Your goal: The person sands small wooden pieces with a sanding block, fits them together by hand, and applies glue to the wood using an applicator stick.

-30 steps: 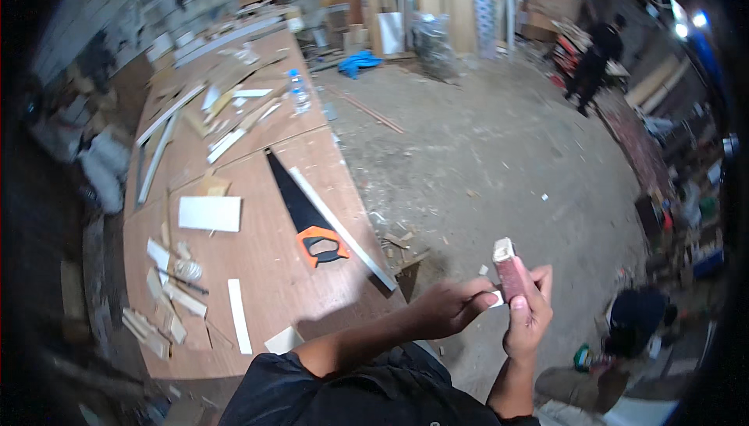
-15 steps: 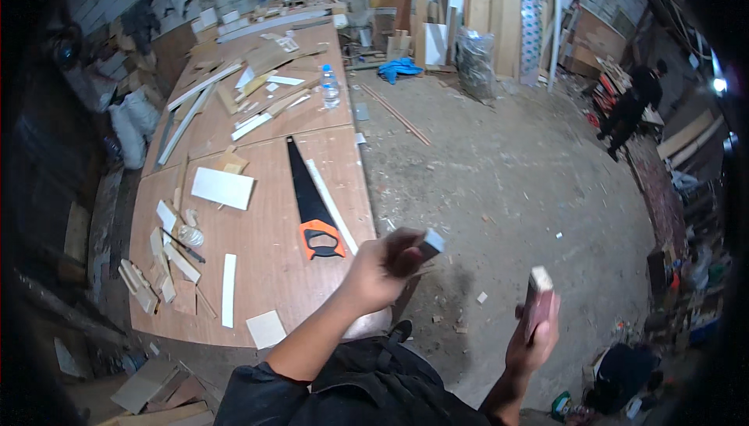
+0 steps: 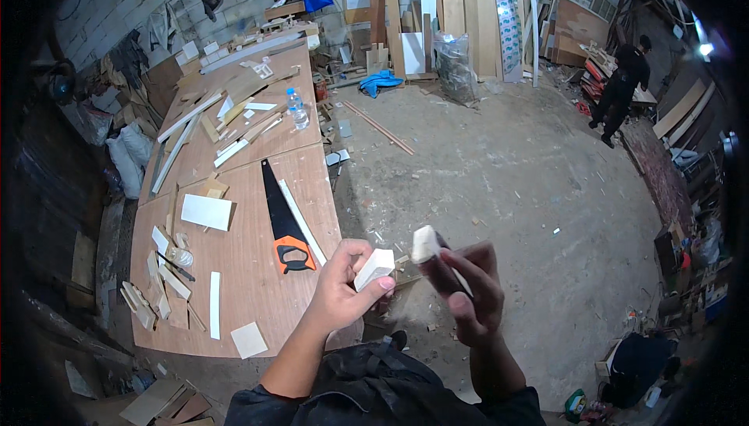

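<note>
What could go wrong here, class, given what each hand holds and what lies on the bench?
1. The left hand pinches the small pale block by its edges over the concrete floor; it could slip and drop.
2. The handsaw lies with bare teeth close beside that hand; reaching back may catch them.
3. The right hand holds a dark stick loosely, so it might twist.

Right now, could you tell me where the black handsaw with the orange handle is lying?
In the head view, the black handsaw with the orange handle lies on the plywood workbench at the person's left, beside a long white strip, just beyond the left hand.
</note>
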Demonstrator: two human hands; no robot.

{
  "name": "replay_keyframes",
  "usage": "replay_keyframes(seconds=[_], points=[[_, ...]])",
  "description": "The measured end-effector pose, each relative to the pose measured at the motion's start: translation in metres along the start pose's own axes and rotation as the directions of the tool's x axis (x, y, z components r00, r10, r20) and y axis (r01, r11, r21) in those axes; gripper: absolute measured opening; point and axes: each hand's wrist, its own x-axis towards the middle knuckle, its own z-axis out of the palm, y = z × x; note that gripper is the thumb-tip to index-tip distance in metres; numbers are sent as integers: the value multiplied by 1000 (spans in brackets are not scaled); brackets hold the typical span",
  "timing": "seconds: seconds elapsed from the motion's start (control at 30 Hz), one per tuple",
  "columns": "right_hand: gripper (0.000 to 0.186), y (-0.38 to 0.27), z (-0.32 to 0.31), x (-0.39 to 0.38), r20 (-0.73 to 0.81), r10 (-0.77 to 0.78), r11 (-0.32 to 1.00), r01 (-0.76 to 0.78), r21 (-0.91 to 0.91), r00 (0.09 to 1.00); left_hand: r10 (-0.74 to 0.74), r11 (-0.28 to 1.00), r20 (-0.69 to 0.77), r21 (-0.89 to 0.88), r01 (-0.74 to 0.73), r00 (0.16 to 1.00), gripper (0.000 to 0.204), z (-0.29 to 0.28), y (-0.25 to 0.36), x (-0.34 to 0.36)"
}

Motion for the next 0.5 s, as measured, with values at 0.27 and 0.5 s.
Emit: replay_keyframes(seconds=[0.27,0.5], points=[[45,5,-21,22,99,-232,956,246,-160,968,-46,900,68,437,11,997,47,31,-3,11],[45,10,-29,19,167,-215,936,252,-245,962,10,859,130,507,-75,991,44,44,-3,12]])
